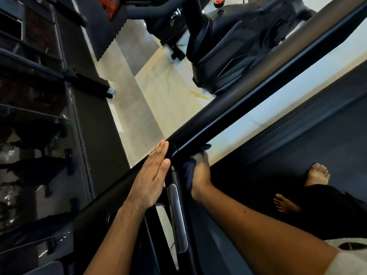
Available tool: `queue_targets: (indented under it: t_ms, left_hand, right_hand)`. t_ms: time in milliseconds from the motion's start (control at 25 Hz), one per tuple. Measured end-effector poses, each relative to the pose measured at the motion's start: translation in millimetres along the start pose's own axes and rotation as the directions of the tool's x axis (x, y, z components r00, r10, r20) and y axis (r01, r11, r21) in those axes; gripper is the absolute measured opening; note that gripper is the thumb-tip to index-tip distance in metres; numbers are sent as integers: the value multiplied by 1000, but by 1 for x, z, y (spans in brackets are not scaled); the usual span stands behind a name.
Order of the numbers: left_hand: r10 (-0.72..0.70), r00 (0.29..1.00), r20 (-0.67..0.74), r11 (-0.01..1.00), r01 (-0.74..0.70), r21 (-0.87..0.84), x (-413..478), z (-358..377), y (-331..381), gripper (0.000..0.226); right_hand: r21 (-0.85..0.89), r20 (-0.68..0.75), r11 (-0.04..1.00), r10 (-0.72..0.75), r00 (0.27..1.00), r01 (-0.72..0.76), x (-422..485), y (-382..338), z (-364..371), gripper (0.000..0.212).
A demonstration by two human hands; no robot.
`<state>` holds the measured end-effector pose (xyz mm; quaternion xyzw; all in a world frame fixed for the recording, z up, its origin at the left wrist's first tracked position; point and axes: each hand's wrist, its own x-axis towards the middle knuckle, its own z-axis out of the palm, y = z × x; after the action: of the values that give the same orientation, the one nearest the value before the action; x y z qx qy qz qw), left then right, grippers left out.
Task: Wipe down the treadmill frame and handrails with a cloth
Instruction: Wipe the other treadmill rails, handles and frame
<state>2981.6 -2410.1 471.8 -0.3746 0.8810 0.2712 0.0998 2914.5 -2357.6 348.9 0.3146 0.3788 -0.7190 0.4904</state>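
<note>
We are wiping the long matte-black tubular handrail of the treadmill, working at its bend.

Our right hand is curling round the crumpled dark blue cloth and pressing it against the rail's inner underside, just where the bar is turning down toward the upright with the brushed-silver grip plate. Our left hand is lying flat on the rail's outer side, fingers straight and together, holding nothing. We are judging this as the handrail step; how much is already clean, we cannot tell. Next we are likely needing a sliding stroke along the bar toward its far end, keeping the cloth wrapped snugly while the flat hand is bracing us.
</note>
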Motion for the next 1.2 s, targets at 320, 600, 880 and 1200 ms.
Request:
queue_targets:
  t_ms: [320,600,880,1200]
  left_hand:
    - [-263,928,-265,956,214,-200,-55,-16,-27,47]
    - [-578,671,-464,806,383,-451,-105,-27,-52,44]
    - [-764,391,-513,645,498,-580,-121,-31,-71,43]
    - [-841,165,-516,492,631,-600,-79,-32,-136,54]
  right_hand:
    - [-775,274,496,-296,915,392,-110,-60,4,15]
    - [-604,797,-101,-53,602,790,-164,-59,82,59]
    - [-261,838,-406,356,414,876,-140,27,166,58]
    - [1,646,-388,704,295,922,-68,136,261,49]
